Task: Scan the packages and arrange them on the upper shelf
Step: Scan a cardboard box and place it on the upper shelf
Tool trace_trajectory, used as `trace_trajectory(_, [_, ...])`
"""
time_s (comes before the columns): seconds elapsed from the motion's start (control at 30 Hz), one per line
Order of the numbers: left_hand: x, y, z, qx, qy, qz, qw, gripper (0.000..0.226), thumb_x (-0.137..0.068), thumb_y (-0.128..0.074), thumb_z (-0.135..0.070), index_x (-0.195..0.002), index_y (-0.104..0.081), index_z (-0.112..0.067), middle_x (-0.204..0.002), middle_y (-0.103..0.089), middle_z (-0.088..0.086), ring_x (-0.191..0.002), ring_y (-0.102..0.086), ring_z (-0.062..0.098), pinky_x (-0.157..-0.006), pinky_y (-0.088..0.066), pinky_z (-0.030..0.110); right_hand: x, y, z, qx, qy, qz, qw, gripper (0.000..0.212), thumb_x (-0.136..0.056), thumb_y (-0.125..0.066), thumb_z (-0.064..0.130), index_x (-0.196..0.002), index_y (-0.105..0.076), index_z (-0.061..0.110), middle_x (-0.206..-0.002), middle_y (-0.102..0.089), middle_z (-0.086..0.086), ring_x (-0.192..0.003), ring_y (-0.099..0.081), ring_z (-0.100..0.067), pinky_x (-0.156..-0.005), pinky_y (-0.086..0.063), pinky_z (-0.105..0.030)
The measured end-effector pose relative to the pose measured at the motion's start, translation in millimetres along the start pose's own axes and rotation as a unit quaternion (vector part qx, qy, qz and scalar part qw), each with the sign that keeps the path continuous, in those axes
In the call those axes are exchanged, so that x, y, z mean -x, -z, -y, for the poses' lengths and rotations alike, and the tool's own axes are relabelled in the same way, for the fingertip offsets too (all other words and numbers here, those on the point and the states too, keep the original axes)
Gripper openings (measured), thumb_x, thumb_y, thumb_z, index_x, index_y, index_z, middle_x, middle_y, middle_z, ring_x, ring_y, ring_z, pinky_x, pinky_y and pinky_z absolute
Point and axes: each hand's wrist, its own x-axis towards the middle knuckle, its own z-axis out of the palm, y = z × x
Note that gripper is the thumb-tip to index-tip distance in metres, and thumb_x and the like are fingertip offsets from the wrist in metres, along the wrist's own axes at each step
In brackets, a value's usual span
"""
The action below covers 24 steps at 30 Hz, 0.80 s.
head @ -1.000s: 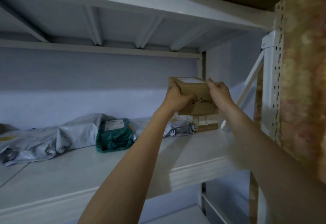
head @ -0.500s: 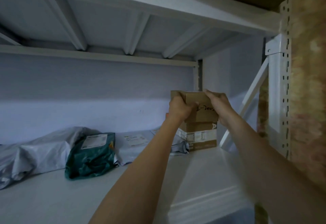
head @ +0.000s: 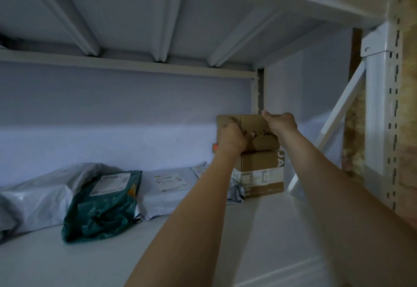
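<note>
A: Where is the small brown cardboard box with black handwriting (head: 259,134)?

B: At the back right corner of the white metal upper shelf (head: 270,230), on top of the taped brown cardboard box with printed strips (head: 261,175). It looks to be touching that lower box, though I cannot tell if its full weight is down.

A: And the hands?

B: The left hand (head: 232,138) grips the upper box's left front corner, fingers curled round it. The right hand (head: 281,123) holds its upper right edge, thumb on top. Neither is let go.

A: How will it handle?

B: Stiff, I'd judge: the walls keep square under both grips. Probably light, as it is held at arm's reach without strain. Plain card is not slippery. Take it by opposite sides or corners, as here, not by the top flaps.

A: Any risk?

B: It sits slightly left of the lower box, so an overhang could tip it. Left of that lower box lie a grey plastic mailer bag (head: 167,187) and a dark green plastic mailer bag (head: 101,205); those are soft and would sag if gripped.
</note>
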Motion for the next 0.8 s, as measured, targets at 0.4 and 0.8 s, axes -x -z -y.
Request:
trace_trajectory(0.4, [3.6, -8.8, -2.3, 0.019, 0.012, -0.015, 1.0, 0.066, -0.081, -0.074, -0.043, -0.129, -0.044, -0.008, -0.105, -0.063, 0.014, -0.098, -0.063, 0.03, -0.084, -0.054, 0.045, -3.6, -13.7, -6.7, 0.013, 0.018, -0.042, 0.999, 0.061, -0.097, -0.057, 0.05, -0.135, -0.049, 0.004, -0.13, -0.06, -0.015, -0.114, -0.059, -0.031, -0.082, -0.045, -0.032])
trace_trajectory(0.8, [31.7, 4.2, -17.1, -0.035, -0.022, -0.02, 0.999, 0.07, -0.09, -0.054, -0.02, -0.145, -0.013, -0.032, -0.134, -0.04, 0.026, -0.118, -0.044, 0.044, -0.092, -0.044, 0.055, 32.6, -32.1, 2.2, 0.223, 0.189, -0.129, 0.948, 0.041, -0.105, -0.035, 0.037, -0.138, -0.054, 0.022, -0.141, -0.043, -0.025, -0.128, -0.043, -0.044, -0.111, -0.037, -0.054])
